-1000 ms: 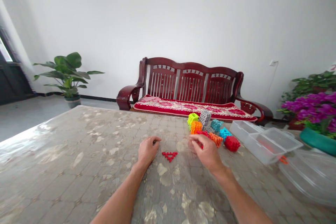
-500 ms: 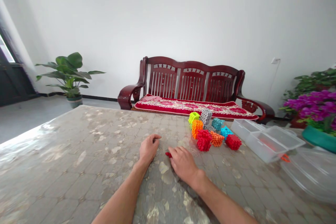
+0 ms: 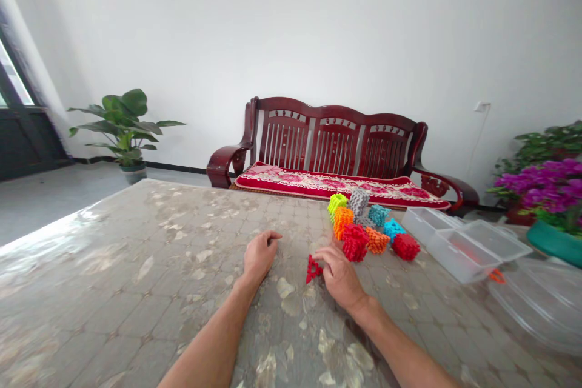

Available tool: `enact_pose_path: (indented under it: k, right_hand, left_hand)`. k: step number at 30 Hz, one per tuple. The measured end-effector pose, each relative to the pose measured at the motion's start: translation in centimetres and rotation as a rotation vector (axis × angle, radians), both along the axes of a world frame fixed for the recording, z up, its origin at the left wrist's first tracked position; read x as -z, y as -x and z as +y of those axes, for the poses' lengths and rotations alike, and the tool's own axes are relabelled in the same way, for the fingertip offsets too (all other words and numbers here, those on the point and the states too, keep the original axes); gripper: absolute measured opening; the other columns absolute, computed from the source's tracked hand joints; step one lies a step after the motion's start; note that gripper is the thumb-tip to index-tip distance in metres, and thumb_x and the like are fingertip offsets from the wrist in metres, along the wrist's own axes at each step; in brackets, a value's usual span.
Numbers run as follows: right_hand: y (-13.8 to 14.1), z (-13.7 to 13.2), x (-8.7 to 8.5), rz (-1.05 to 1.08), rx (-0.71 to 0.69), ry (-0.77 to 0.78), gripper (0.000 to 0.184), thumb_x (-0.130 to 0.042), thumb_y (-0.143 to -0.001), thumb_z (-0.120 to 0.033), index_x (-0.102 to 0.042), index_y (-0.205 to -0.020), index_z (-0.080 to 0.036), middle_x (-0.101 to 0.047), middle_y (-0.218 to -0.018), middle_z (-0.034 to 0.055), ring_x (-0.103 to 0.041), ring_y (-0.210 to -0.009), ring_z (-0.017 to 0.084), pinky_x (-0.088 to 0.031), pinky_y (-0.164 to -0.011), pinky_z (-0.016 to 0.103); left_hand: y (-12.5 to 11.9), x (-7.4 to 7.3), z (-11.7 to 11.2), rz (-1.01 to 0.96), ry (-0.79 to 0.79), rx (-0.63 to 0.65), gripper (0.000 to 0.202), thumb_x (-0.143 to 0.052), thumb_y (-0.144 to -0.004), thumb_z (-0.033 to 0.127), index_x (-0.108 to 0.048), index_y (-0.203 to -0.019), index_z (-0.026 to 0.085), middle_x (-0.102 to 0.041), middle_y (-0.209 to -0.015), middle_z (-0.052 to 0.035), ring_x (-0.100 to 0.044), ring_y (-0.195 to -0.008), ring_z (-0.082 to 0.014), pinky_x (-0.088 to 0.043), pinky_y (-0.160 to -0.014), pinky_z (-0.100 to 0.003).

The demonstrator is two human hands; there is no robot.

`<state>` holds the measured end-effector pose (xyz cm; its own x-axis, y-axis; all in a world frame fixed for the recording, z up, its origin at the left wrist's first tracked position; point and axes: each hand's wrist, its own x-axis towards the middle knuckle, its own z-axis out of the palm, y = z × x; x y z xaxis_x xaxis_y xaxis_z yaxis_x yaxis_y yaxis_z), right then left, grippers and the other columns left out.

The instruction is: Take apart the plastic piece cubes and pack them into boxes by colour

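Note:
My right hand (image 3: 341, 274) pinches a small red triangular plastic piece with gaps in its middle (image 3: 313, 269) by its right side, just over the table. My left hand (image 3: 262, 253) rests on the table to the left, loosely curled, with its index finger pointing right; nothing shows in it. Just beyond my right hand stands a cluster of knobbly plastic blocks: a crimson block (image 3: 354, 242), an orange one (image 3: 342, 223), a lime one (image 3: 337, 206), a grey one (image 3: 359, 201), a flatter orange one (image 3: 377, 240) and a red one (image 3: 405, 247).
Teal (image 3: 379, 214) and blue (image 3: 393, 229) blocks complete the cluster. On the right lie a clear plastic box (image 3: 464, 254) with its lid up, an orange piece (image 3: 496, 276) and clear lids (image 3: 541, 303). Purple flowers (image 3: 545, 185) stand beyond. A wooden bench (image 3: 334, 139) is behind the table (image 3: 150, 267).
My right hand has moved right, away from my left hand, carrying the red triangular piece, which now shows more fully. My left hand has stayed in place.

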<state>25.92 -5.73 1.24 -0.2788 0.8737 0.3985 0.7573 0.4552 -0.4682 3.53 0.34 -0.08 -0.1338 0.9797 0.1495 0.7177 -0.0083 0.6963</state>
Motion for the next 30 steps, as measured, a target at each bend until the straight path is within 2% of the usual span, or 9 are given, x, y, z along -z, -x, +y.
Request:
enact_pose_path:
  k: [2,4,7,10,14,17,21,26,30]
  right_hand:
    - [1.1,-0.6,-0.4,-0.083,0.138,-0.003,0.030,-0.053,-0.084,-0.021,-0.067,-0.111,-0.021,-0.067,-0.112,0.0087,-0.057,-0.113,0.024,-0.041,-0.104,0.039]
    - [2.2,-1.0,-0.8,-0.203,0.211,0.037,0.036,-0.062,-0.082,-0.033,-0.066,-0.115,-0.020,-0.066,-0.112,0.0113,-0.055,-0.114,0.029,-0.040,-0.103,0.042]
    - [3.0,-1.2,-1.0,-0.300,0.117,0.119,0.035,-0.059,-0.080,-0.022,-0.066,-0.114,-0.021,-0.066,-0.112,0.0099,-0.056,-0.110,0.026,-0.041,-0.099,0.037]
    - [2.4,-1.1,-0.9,-0.273,0.006,0.115,0.047,-0.053,-0.076,-0.009,-0.064,-0.120,-0.022,-0.064,-0.121,0.0072,-0.055,-0.114,0.021,-0.040,-0.100,0.031]
    - [1.0,-1.2,-0.8,-0.281,0.104,0.093,0.037,-0.054,-0.083,-0.014,-0.065,-0.117,-0.022,-0.066,-0.116,0.0088,-0.055,-0.114,0.025,-0.040,-0.101,0.036]
    - [0.7,-1.6,-0.9,-0.360,0.069,0.107,0.032,-0.046,-0.089,-0.012,-0.068,-0.110,-0.022,-0.068,-0.106,0.0085,-0.059,-0.106,0.024,-0.043,-0.096,0.034]
    - [0.8,-2.0,-0.9,-0.433,0.060,0.105,0.036,-0.043,-0.086,-0.005,-0.068,-0.107,-0.020,-0.068,-0.104,0.0092,-0.060,-0.103,0.023,-0.044,-0.094,0.033]
    - [0.1,-2.2,-1.1,-0.291,0.077,0.116,0.039,-0.047,-0.078,-0.004,-0.069,-0.106,-0.021,-0.070,-0.101,0.0059,-0.062,-0.100,0.020,-0.045,-0.091,0.028]
    - [-2.6,-1.1,-3.7,-0.079,0.271,0.054,0.043,-0.050,-0.076,-0.008,-0.067,-0.113,-0.020,-0.072,-0.097,0.0048,-0.066,-0.089,0.018,-0.049,-0.082,0.026]
  left_hand:
    - [0.0,0.0,0.0,0.004,-0.001,0.002,0.026,-0.053,-0.086,0.017,-0.073,-0.101,0.026,-0.076,-0.104,0.0001,-0.069,-0.096,-0.0184,-0.048,-0.082,-0.024]
    - [0.0,0.0,0.0,0.008,-0.001,0.005,0.026,-0.053,-0.086,0.018,-0.073,-0.101,0.026,-0.076,-0.104,-0.0002,-0.069,-0.096,-0.0183,-0.047,-0.083,-0.024]
    - [0.0,-0.1,-0.1,0.013,-0.002,0.008,0.026,-0.053,-0.086,0.018,-0.073,-0.101,0.025,-0.077,-0.103,-0.0001,-0.069,-0.097,-0.0181,-0.047,-0.084,-0.024]
    - [0.0,-0.2,-0.1,0.016,0.000,0.007,0.026,-0.052,-0.086,0.018,-0.073,-0.101,0.025,-0.077,-0.102,-0.0004,-0.069,-0.097,-0.0184,-0.047,-0.084,-0.024]
    - [0.0,-0.2,-0.1,0.026,0.003,0.004,0.027,-0.053,-0.085,0.018,-0.073,-0.100,0.025,-0.077,-0.103,-0.0009,-0.069,-0.098,-0.0195,-0.048,-0.083,-0.025]
    - [0.0,-0.1,0.0,0.030,-0.002,0.012,0.026,-0.053,-0.086,0.018,-0.073,-0.100,0.026,-0.076,-0.105,0.0000,-0.069,-0.098,-0.0186,-0.047,-0.083,-0.024]
    - [0.1,0.0,0.0,0.037,-0.007,0.015,0.025,-0.052,-0.087,0.018,-0.073,-0.100,0.025,-0.076,-0.105,-0.0002,-0.069,-0.098,-0.0180,-0.047,-0.083,-0.023]
    - [0.1,0.0,0.1,0.036,-0.009,0.009,0.025,-0.053,-0.086,0.018,-0.073,-0.100,0.026,-0.076,-0.104,-0.0002,-0.069,-0.098,-0.0186,-0.048,-0.083,-0.023]
    - [0.1,0.1,0.1,0.037,0.000,0.012,0.026,-0.052,-0.086,0.018,-0.073,-0.100,0.026,-0.077,-0.104,0.0002,-0.069,-0.097,-0.0187,-0.047,-0.082,-0.024]
